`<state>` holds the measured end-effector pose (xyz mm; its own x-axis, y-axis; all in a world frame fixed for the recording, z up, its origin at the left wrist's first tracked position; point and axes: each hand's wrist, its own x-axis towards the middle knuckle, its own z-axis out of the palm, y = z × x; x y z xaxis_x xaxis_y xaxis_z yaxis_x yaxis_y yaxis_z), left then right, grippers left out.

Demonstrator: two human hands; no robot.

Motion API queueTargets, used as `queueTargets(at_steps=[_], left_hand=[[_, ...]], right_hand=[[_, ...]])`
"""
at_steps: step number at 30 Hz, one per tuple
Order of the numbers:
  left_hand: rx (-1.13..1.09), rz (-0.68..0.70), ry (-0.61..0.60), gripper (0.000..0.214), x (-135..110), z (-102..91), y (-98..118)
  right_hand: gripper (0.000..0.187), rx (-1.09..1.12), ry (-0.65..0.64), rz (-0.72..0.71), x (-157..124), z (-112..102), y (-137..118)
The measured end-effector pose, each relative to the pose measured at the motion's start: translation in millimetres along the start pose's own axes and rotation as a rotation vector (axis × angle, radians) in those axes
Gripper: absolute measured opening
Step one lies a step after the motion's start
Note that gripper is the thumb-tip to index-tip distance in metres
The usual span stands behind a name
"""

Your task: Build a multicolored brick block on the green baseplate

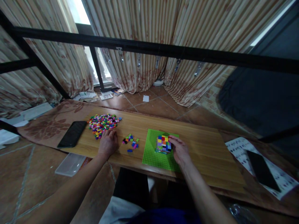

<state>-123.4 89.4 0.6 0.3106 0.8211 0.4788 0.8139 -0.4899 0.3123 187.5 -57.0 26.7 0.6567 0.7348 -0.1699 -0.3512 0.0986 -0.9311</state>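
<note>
Wood-grained tabletop (203,146), smooth, faintly glossy, runs across the middle of the frame. Right of centre on it: a bright green baseplate (149,157), square, its surface pebbled with small studs. On the baseplate stands a blocky brick build (163,144), compact and box-like, its top a patchwork of red, yellow, blue, purple and white plastic.

Right hand (182,152) is at the build's right side, fingers touching its upper right edge; how tightly they close, I cannot tell. Left hand (108,143), left of centre, sits at the lower edge of a heap of loose bricks (102,123), tiny, hard-edged, many-coloured. Its fingers curl downward; whether they pinch a brick, I cannot tell. Between the hands, a loose scatter of small bricks (134,144), blue, lime, purple and dark pieces.

Left of the heap, a phone (72,134), flat, black, glassy. Below it, at lower left, a clear plastic container (70,165) on brownish tile. Patterned cloth (53,121) shows beyond the tabletop's left end. Across the top, a black bar (149,46) before striped, heavily pleated curtains (149,18). At far right, a dark flat slab (263,170) on a white printed sheet (240,147).
</note>
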Motion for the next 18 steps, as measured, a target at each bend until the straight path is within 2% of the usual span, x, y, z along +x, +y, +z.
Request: queueTargets(at_steps=[5,8,10,12,14,16,18], left_hand=[[0.013,0.012,0.005,0.029,0.4,0.7,-0.8],[0.014,0.016,0.008,0.028,0.6,0.8,-1.1],[0.008,0.015,0.009,0.027,0.6,0.9,-1.2],[0.003,0.009,0.009,0.027,0.5,0.7,-1.1],[0.0,0.003,0.005,0.027,0.4,0.3,-0.5],[-0.001,0.0,-0.002,0.027,0.1,-0.3,0.5],[-0.001,-0.001,-0.016,0.027,-0.2,-0.9,1.8]], right_hand=[[0.023,0.049,-0.053,0.02,-5.0,-11.0,-2.7],[0.022,0.043,0.037,-0.014,-8.2,-18.4,-9.6],[0.021,0.028,0.133,-0.088,-13.8,-18.8,-16.9],[0.019,-0.001,0.215,-0.189,-25.1,-13.3,-25.1],[0.018,-0.083,0.239,-0.281,-42.6,-1.8,-31.5],[0.018,-0.235,0.155,-0.345,-64.0,13.5,-33.9],[0.019,-0.363,-0.019,-0.366,-84.4,29.8,-31.1]])
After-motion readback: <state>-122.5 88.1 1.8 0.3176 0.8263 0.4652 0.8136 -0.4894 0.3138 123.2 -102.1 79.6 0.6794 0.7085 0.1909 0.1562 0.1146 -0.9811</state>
